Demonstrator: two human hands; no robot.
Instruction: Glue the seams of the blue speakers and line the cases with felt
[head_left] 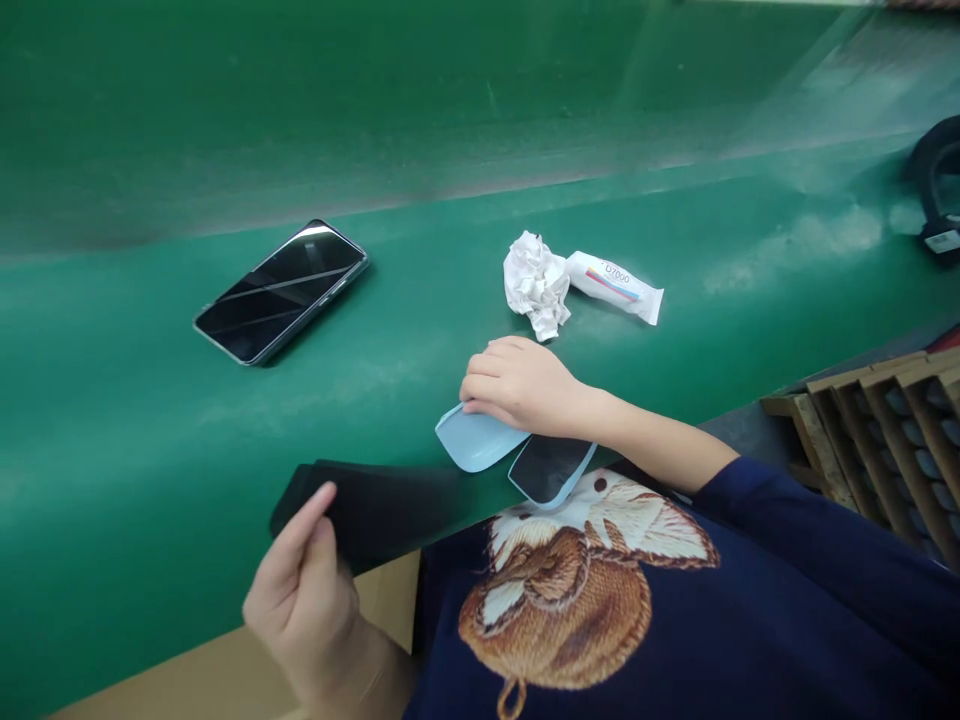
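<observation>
My left hand (307, 590) is at the lower left, finger and thumb pinched on a thin, dark black sheet (390, 510) that stretches right and is blurred by motion. My right hand (521, 380), fingers curled, grips the far edge of a light blue, curved shell piece (480, 438) at the table's near side. Beside that piece, partly under my right wrist, lies a second light blue piece with a black inner face (551, 468). Just beyond my right hand are a crumpled white paper (536, 285) and a white tube marked D7000 (611, 285).
A dark-screened phone (285, 290) lies on the green table (420, 290) at the left. At the far right edge sits a black curved object (937, 190). A slatted wooden rack (862, 430) stands at the right, and cardboard (217, 680) shows below the table's near edge.
</observation>
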